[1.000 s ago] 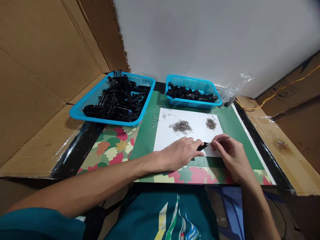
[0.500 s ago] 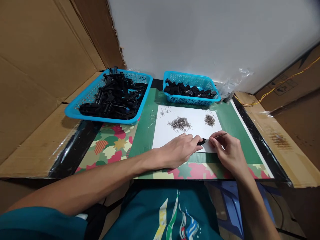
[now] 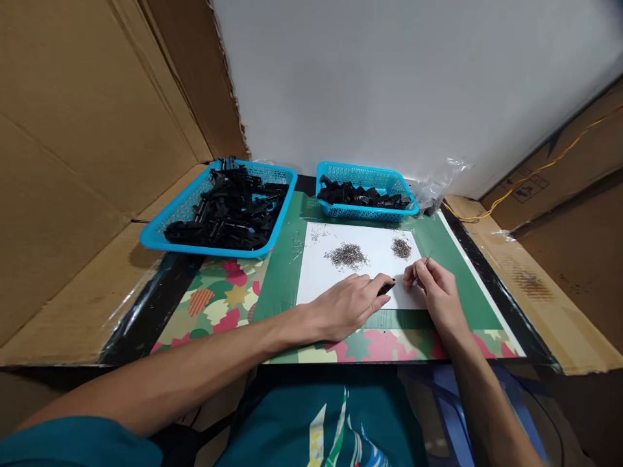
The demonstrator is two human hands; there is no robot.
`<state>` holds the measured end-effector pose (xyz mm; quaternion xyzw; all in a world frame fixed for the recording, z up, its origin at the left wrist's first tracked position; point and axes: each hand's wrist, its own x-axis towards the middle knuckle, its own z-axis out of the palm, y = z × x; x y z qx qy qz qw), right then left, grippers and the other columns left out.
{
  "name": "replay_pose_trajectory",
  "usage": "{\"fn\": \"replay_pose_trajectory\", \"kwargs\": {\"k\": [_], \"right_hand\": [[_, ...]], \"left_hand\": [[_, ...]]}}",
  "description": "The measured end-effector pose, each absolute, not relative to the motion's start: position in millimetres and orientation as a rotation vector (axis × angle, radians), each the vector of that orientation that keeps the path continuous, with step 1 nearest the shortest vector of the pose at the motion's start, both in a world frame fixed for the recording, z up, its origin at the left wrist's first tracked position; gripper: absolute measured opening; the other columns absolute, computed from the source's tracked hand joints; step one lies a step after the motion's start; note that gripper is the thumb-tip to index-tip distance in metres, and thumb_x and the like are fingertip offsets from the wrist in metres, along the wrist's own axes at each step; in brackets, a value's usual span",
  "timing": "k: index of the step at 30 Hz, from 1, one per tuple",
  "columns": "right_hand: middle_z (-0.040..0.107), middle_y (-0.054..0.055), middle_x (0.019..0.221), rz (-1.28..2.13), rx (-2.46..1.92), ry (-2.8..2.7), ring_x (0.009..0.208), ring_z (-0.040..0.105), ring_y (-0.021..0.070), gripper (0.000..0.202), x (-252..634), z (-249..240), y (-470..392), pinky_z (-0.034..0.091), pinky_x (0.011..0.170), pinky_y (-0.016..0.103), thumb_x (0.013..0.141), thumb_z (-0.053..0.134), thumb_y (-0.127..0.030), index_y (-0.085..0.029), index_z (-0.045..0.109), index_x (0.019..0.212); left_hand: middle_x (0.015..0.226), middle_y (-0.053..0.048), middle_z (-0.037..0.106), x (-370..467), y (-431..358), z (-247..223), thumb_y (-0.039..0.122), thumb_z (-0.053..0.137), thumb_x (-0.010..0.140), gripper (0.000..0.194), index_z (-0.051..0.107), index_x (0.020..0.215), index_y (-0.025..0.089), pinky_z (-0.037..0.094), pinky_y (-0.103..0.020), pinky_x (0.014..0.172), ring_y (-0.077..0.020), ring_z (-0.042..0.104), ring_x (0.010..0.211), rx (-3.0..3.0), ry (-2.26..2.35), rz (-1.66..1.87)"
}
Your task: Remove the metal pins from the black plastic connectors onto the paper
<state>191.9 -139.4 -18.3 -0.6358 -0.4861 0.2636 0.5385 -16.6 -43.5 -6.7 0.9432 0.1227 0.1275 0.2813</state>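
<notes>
My left hand (image 3: 346,306) rests at the front of the white paper (image 3: 314,282), thumb and fingers closed on a small black plastic part (image 3: 386,288). Only the part's tip sticks out past the fingertips. To its right, apart from the part, my right hand (image 3: 437,287) is closed on a thin metal tool (image 3: 427,259); most of the tool is hidden by the fingers. Beyond the hands on the paper lie a larger pile of tiny metal pieces (image 3: 347,257) and a smaller pile of tiny metal pieces (image 3: 402,248).
A large blue basket (image 3: 204,250) of black plastic parts stands at the left. Behind the paper is a smaller blue basket (image 3: 367,213) with black parts, beside a clear plastic bag (image 3: 433,191). Cardboard walls (image 3: 97,97) flank the table; a yellow cable (image 3: 516,185) hangs at the right.
My right hand has drawn back from the black part and its fingers have curled in more, so the tool shows less. The left hand keeps its hold. The view has tilted slightly.
</notes>
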Motion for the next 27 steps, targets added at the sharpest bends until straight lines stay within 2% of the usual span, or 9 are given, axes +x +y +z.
{"fn": "replay_pose_trajectory", "kwargs": {"k": [3, 6, 12, 15, 20, 25, 27], "right_hand": [[0.058, 0.001, 0.074, 0.703, -1.518, -1.319, 0.068, 0.052, 0.0171, 0.041, 194.6, -10.2, -123.1, 0.042, 0.068, 0.030, 0.106, 0.049, -0.052, -0.022, 0.056, 0.080], [0.056, 0.000, 0.073, 0.709, -1.636, -1.541, 0.066, 0.046, 0.0166, 0.035, 195.6, -3.8, -105.0, 0.034, 0.061, 0.030, 0.103, 0.055, -0.049, -0.020, 0.064, 0.085], [0.038, -0.006, 0.062, 0.648, -1.685, -1.763, 0.061, 0.035, 0.0141, 0.025, 195.0, -5.8, -78.2, 0.026, 0.059, 0.029, 0.096, 0.066, -0.041, -0.018, 0.076, 0.094], [0.042, -0.005, 0.061, 0.613, -1.706, -1.763, 0.061, 0.038, 0.0132, 0.021, 191.6, -6.8, -73.7, 0.028, 0.060, 0.028, 0.092, 0.070, -0.037, -0.018, 0.076, 0.089], [0.061, 0.000, 0.072, 0.648, -1.633, -1.782, 0.067, 0.050, 0.0148, 0.014, 189.3, -4.9, -76.1, 0.035, 0.064, 0.028, 0.091, 0.064, -0.026, -0.017, 0.072, 0.085], [0.052, -0.002, 0.068, 0.712, -1.492, -1.610, 0.065, 0.041, 0.0143, 0.019, 197.8, -3.4, -87.3, 0.031, 0.061, 0.029, 0.096, 0.068, -0.034, -0.018, 0.071, 0.086], [0.055, -0.001, 0.072, 0.752, -1.406, -1.514, 0.066, 0.042, 0.0144, 0.017, 198.5, -1.0, -94.9, 0.032, 0.062, 0.030, 0.094, 0.074, -0.036, -0.020, 0.074, 0.089]], "left_hand": [[0.104, -0.008, 0.072, -18.2, -43.1, -5.1, 0.036, 0.037, 0.113, 0.033, 0.053, 0.136, 0.019, 0.049, -0.037, 0.089, -0.0247, 0.068, 0.097, 2.524, 0.233, 0.422], [0.099, -0.008, 0.071, -19.1, -42.8, -6.2, 0.032, 0.038, 0.113, 0.030, 0.063, 0.119, 0.017, 0.048, -0.034, 0.086, -0.0212, 0.066, 0.090, 2.624, 0.010, 0.486], [0.092, -0.007, 0.066, -21.4, -44.9, -9.4, 0.028, 0.041, 0.111, 0.031, 0.069, 0.105, 0.015, 0.045, -0.033, 0.073, -0.0183, 0.058, 0.075, 2.757, -0.161, 0.600], [0.090, -0.006, 0.064, -22.1, -45.6, -7.6, 0.029, 0.040, 0.111, 0.033, 0.069, 0.104, 0.015, 0.045, -0.032, 0.074, -0.0181, 0.057, 0.076, 2.680, -0.082, 0.626], [0.089, -0.004, 0.061, -22.1, -44.5, -1.0, 0.029, 0.045, 0.110, 0.029, 0.068, 0.100, 0.015, 0.043, -0.029, 0.074, -0.0159, 0.055, 0.078, 2.319, 0.157, 0.713], [0.090, -0.002, 0.062, -19.4, -35.2, 3.9, 0.036, 0.049, 0.109, 0.028, 0.068, 0.101, 0.016, 0.040, -0.026, 0.071, -0.0141, 0.054, 0.080, 1.889, 0.481, 0.859], [0.089, -0.001, 0.061, -17.4, -31.3, 2.6, 0.040, 0.052, 0.108, 0.029, 0.067, 0.100, 0.016, 0.038, -0.025, 0.069, -0.0128, 0.051, 0.077, 1.751, 0.537, 0.846]]}}
